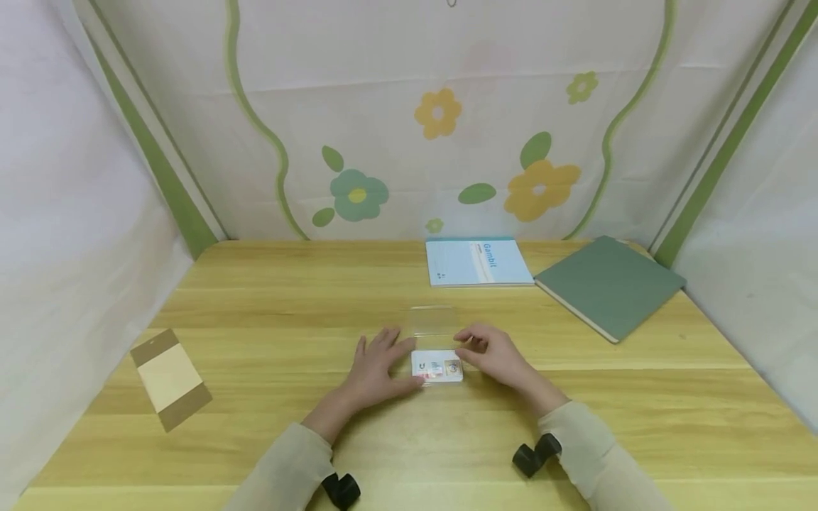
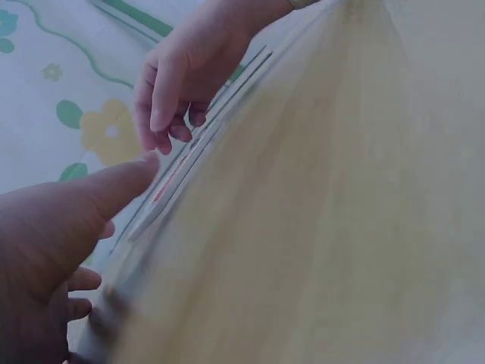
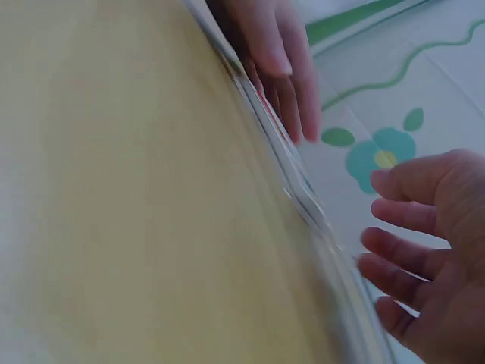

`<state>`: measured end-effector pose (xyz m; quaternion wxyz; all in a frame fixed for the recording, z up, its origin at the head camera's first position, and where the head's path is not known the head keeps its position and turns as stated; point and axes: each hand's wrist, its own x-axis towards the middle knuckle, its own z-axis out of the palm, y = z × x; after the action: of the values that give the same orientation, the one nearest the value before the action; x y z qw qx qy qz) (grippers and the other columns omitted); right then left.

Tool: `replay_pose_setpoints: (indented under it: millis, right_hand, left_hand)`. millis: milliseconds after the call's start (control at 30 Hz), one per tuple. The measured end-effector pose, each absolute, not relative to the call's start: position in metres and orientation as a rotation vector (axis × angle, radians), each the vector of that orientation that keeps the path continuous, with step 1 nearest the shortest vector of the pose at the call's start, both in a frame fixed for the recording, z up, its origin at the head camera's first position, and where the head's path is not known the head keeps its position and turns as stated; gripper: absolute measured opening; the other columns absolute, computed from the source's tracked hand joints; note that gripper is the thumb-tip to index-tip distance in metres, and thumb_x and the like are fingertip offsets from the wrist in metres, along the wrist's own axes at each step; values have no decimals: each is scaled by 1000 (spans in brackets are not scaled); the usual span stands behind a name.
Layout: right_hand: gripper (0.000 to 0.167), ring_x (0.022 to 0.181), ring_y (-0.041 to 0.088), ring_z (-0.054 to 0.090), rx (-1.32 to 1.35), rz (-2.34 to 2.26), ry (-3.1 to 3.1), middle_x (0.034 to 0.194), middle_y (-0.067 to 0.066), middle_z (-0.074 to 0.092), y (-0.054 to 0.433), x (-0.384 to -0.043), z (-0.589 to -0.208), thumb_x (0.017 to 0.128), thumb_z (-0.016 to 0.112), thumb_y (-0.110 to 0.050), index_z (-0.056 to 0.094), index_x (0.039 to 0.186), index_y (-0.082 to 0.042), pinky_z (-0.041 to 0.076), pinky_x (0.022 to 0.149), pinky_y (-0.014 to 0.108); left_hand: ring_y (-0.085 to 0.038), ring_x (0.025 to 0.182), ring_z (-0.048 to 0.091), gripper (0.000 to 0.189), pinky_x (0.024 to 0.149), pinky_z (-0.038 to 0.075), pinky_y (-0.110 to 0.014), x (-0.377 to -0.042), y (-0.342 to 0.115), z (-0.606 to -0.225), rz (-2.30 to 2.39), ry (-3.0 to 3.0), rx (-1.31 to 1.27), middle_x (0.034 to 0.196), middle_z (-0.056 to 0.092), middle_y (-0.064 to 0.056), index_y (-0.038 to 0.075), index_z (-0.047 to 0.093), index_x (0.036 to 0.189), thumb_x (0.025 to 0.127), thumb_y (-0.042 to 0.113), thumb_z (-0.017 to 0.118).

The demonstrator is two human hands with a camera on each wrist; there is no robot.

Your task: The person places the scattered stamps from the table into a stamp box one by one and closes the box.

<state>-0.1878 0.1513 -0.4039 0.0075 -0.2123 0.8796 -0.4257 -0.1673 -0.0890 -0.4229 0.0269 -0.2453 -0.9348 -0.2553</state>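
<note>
A clear plastic case lies on the table in the head view, its transparent lid (image 1: 433, 321) folded back on the far side. A white printed card or pack (image 1: 422, 363), with red and gold marks, sits in the near half. At its left edge rests my left hand (image 1: 377, 372), fingers spread and thumb by the near corner. My right hand (image 1: 498, 355) is by the right edge, fingers loosely bent, thumb close to the card's upper right corner. The right wrist view shows nothing between the right hand's (image 3: 447, 243) fingers. The case appears edge-on in both wrist views.
A light blue notebook (image 1: 460, 262) lies at the back of the wooden table (image 1: 307, 291). Beside it, at the back right, is a dark green book (image 1: 610, 287). A brown-and-cream card sleeve (image 1: 170, 378) lies far left. White fabric walls surround the table.
</note>
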Motion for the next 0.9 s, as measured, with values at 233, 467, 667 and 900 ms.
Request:
replay_pose_setpoints:
  millis: [233, 467, 667, 900]
  right_hand:
    - [55, 114, 29, 38, -539, -1253, 2747, 125, 12, 43, 160, -214, -401, 77, 64, -31, 46, 124, -7, 26, 93, 45]
    - [69, 124, 32, 20, -555, -982, 2909, 135, 17, 28, 157, -234, -420, 74, 62, -43, 41, 128, -6, 2, 96, 52]
    - [71, 125, 35, 11, -541, -822, 2987, 138, 18, 21, 150, -235, -421, 72, 59, -53, 41, 129, -13, -3, 94, 54]
    - [66, 125, 37, 10, -531, -800, 2996, 137, 19, 20, 147, -235, -419, 73, 59, -52, 45, 127, -16, -2, 93, 55]
  left_hand:
    - [-31, 124, 21, 64, 92, 4, -59, -193, -99, -409, -955, -2844, -552, 135, 30, -15, 11, 40, 130, 79, 47, 55]
    - [-30, 125, 17, 63, 93, -3, -56, -218, -93, -417, -1015, -2888, -437, 137, 26, -13, 15, 41, 129, 77, 49, 55]
    - [-34, 126, 8, 72, 90, -6, -60, -223, -83, -422, -779, -2990, -383, 139, 18, -16, 21, 40, 130, 73, 63, 50]
    - [-36, 126, 5, 69, 89, -6, -61, -224, -78, -422, -653, -3024, -377, 140, 14, -18, 25, 42, 129, 72, 65, 47]
